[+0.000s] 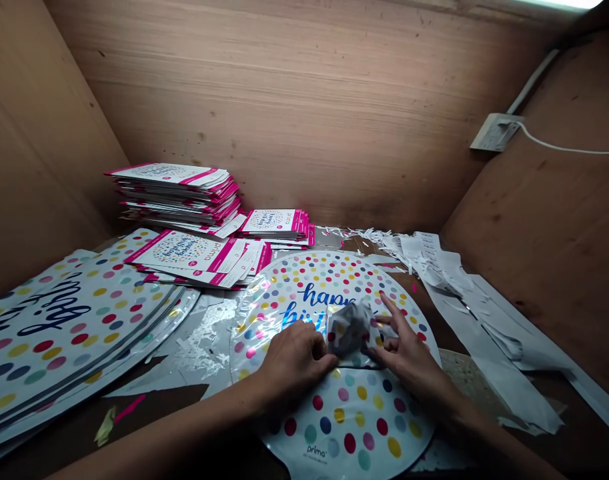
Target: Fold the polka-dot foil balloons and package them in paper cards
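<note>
A flat round foil balloon (pixel 354 407) with coloured dots and blue "happy birthday" lettering lies in front of me. Over its middle sits a small, crumpled, folded dotted foil piece (pixel 351 330), apparently a folded foil balloon. My left hand (pixel 297 357) is closed at its lower left edge, thumb pressed against it. On the other side, my right hand (pixel 407 347) grips the piece between thumb and fingers, with the index finger raised. The hands hide part of the lettering.
Flat dotted foil balloons (pixel 84 320) are stacked at left. Behind them stand a tall pile of pink-and-white printed packets (pixel 177 193), a smaller packet pile (pixel 274 221) and spread packets (pixel 194 257). Paper strips (pixel 474 333) lie at right. A socket (pixel 497 132) is on the wooden wall.
</note>
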A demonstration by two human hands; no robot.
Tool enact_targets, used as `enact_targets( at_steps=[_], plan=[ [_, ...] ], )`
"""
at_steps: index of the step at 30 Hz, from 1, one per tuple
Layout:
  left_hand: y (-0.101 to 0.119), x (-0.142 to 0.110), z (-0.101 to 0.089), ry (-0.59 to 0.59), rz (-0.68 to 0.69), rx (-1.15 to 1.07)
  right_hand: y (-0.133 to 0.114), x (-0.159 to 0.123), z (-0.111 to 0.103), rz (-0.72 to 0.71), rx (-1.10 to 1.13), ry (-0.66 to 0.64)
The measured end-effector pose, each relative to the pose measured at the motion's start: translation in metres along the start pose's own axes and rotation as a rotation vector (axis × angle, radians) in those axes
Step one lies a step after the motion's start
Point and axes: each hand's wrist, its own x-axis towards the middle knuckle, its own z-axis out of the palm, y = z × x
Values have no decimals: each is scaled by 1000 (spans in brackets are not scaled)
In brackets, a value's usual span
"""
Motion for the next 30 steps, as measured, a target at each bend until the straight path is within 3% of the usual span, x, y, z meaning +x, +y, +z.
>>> enact_targets(
  at_steps=[3, 6, 8, 10, 12, 15, 17, 20, 23, 27, 30],
  plan=[
    [1, 1, 1, 66, -40, 52, 2, 2, -1, -29, -148, 43],
    [-1, 2, 0, 182, 159, 124, 3, 5, -3, -64, -239, 23],
    [-5, 3, 1, 138, 338, 201, 4, 7, -4, -99, -279, 16],
    [-9, 5, 4, 20, 418, 255, 4, 7, -4, -123, -292, 14],
    [-13, 6, 8, -74, 410, 275, 4, 3, -3, -127, -296, 19],
    [-13, 9, 10, -98, 412, 305, 2, -8, -1, -182, -425, 87],
    [-8, 11, 8, -66, 427, 331, 1, -16, -3, -316, -633, 116],
    [3, 19, 4, -27, 441, 365, 6, -22, -7, -510, -849, -1],
    [16, 27, 1, -27, 418, 398, 14, -20, -13, -569, -843, -88],
    [25, 35, 7, 23, 415, 433, 17, -16, -15, -697, -848, -54],
    [26, 39, 7, 51, 459, 385, 3, -13, -18, -813, -808, 39]
  ],
)
